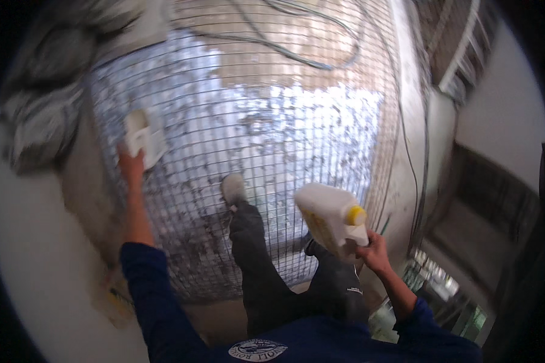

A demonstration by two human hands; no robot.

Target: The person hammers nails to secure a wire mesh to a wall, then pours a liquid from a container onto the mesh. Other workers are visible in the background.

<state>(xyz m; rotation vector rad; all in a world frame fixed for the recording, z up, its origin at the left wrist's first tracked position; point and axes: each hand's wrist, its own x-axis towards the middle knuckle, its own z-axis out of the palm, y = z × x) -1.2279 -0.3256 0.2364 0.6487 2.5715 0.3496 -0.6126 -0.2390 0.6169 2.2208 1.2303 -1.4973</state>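
My left hand (131, 164) is closed on the near edge of a white plastic container (148, 140), its top seemingly cut open. The container is held out over the left part of the mesh-covered floor, and motion blurs it. At my right side, my right hand (374, 251) grips a white jerrycan (327, 206) by its handle. The jerrycan is tilted, and its yellow cap (356, 215) is on. A yellowish label shows on its side, partly turned away. What the left container holds cannot be made out.
Wire mesh (272, 130) covers the floor over a shiny, patchy grey-blue surface. A loose hose (309, 60) curls at the far side. Grey sacks (45, 130) stand at the left. Cables (413, 163) run along the right edge. My shoe (233, 189) rests on the mesh.
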